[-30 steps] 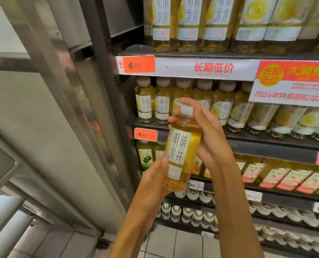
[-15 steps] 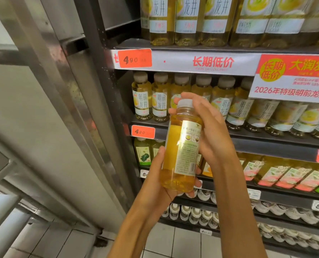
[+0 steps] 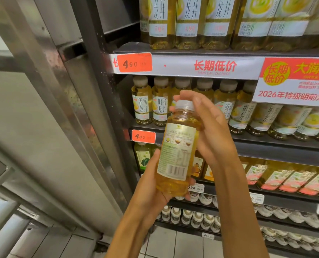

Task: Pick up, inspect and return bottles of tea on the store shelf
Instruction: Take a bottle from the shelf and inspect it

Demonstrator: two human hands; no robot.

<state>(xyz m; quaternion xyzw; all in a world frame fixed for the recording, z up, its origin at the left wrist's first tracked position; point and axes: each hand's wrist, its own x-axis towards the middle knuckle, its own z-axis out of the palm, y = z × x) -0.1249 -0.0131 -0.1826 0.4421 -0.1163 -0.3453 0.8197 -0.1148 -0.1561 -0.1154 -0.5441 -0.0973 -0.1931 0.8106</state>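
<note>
- The tea bottle [image 3: 177,157] is held in front of the middle shelf [image 3: 266,144], barcode side toward the camera; turning it by the smooth wall could let it slip.
- Left hand [image 3: 151,185] cups its base, fingers [image 3: 189,183] curled round.
- Right hand [image 3: 210,131] wraps the neck and white cap [image 3: 185,104].

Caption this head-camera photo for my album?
Both hands, left hand and right hand, hold a tea bottle, barcode outward.

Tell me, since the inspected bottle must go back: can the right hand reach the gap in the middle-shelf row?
Probably yes: the right hand, gripping the yellow tea bottle, hovers before that gap with nothing between.
</note>
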